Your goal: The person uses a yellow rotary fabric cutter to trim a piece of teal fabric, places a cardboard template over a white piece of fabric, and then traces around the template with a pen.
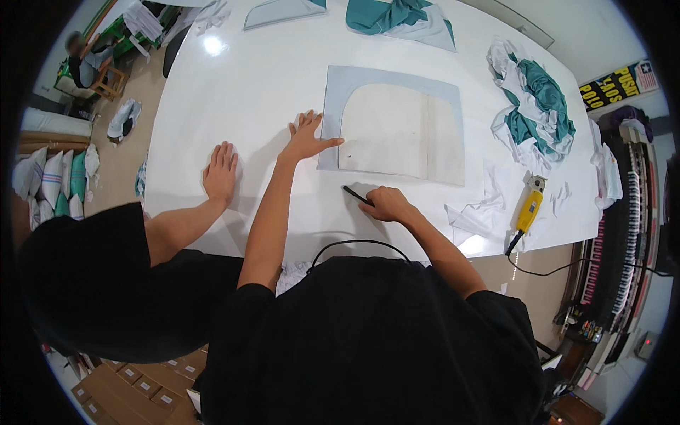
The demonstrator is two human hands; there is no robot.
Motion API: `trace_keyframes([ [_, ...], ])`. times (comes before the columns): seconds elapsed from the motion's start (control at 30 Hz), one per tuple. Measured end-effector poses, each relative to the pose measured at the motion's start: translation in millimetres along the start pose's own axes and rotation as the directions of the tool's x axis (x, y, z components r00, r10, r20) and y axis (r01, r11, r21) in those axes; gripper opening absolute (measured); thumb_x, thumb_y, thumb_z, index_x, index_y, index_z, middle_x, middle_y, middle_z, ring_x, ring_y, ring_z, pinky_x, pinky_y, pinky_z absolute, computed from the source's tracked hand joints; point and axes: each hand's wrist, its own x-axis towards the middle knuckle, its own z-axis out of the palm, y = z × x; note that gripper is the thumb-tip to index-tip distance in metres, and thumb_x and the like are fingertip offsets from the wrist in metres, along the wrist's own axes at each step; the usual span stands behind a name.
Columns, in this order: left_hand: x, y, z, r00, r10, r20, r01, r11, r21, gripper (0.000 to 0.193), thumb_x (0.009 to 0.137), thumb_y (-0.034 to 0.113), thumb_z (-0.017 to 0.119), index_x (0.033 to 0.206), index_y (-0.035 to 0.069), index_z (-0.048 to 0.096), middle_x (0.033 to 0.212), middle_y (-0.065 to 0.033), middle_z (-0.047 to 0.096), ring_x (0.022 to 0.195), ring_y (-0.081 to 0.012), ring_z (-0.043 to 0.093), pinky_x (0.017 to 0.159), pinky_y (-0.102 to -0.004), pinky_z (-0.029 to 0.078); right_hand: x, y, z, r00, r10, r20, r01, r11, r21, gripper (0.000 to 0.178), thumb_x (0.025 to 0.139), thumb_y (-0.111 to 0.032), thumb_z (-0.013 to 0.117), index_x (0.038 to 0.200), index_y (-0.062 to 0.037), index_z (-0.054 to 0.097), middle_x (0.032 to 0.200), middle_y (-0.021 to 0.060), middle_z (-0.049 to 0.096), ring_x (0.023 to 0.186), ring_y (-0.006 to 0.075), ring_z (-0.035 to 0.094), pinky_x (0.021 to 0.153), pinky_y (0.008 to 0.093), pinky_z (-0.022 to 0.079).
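My left hand [307, 139] lies with fingers spread at the left edge of a light grey-blue fabric piece [340, 81], its thumb reaching to the pale pattern piece [386, 131] on top. The pattern is off-white with rounded upper corners, and a vertical line runs down its right part. Below the fabric's front edge, my right hand [389, 204] is closed around a slim black pen [352, 193], which points up and left. The pen's tip is apart from the fabric.
Beside me on the left, a co-worker in black rests a hand [220, 173] on the white table [262, 85]. A yellow handheld cutter [527, 210] with a cord lies right, near white scraps [478, 212]. Green and white cloth is heaped [542, 106] behind it; more cloth [397, 20] lies far back.
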Motion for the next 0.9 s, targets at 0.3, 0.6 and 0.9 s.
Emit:
trace_keyframes([
  [0.3, -87, -12, 51, 0.948, 0.135, -0.288, -0.169, 0.981, -0.094, 0.050, 0.097, 0.030, 0.071, 0.137, 0.000, 0.062, 0.157, -0.0233, 0.046, 0.152, -0.0428, 0.033, 0.125, -0.0537, 0.021, 21, 10, -23, 0.961, -0.019, -0.275, 0.005, 0.999, -0.049, 0.036, 0.088, -0.035, 0.072, 0.104, -0.0028, 0.069, 0.102, 0.0169, 0.070, 0.100, 0.0369, 0.067, 0.083, 0.0502, 0.053],
  [0.6, -183, 30, 80, 0.914, 0.322, -0.248, -0.363, 0.921, -0.142, 0.028, 0.092, 0.017, 0.072, 0.117, 0.005, 0.072, 0.134, -0.0097, 0.065, 0.132, -0.0321, 0.055, 0.112, -0.0492, 0.039, 39, 47, -21, 0.846, -0.274, -0.458, 0.091, 0.919, -0.383, 0.041, 0.081, -0.012, 0.068, 0.119, -0.0025, 0.057, 0.127, 0.0188, 0.057, 0.116, 0.0362, 0.055, 0.090, 0.0538, 0.048],
  [0.9, -199, 42, 77, 0.926, 0.365, -0.097, -0.364, 0.931, 0.023, 0.028, 0.093, 0.011, 0.063, 0.120, 0.007, 0.070, 0.117, -0.0074, 0.062, 0.113, -0.0290, 0.056, 0.096, -0.0447, 0.042, 25, 21, -71, 0.963, -0.143, -0.227, 0.089, 0.968, -0.236, 0.044, 0.093, -0.001, 0.051, 0.135, 0.0086, 0.052, 0.142, 0.0288, 0.057, 0.126, 0.0420, 0.060, 0.100, 0.0521, 0.051],
])
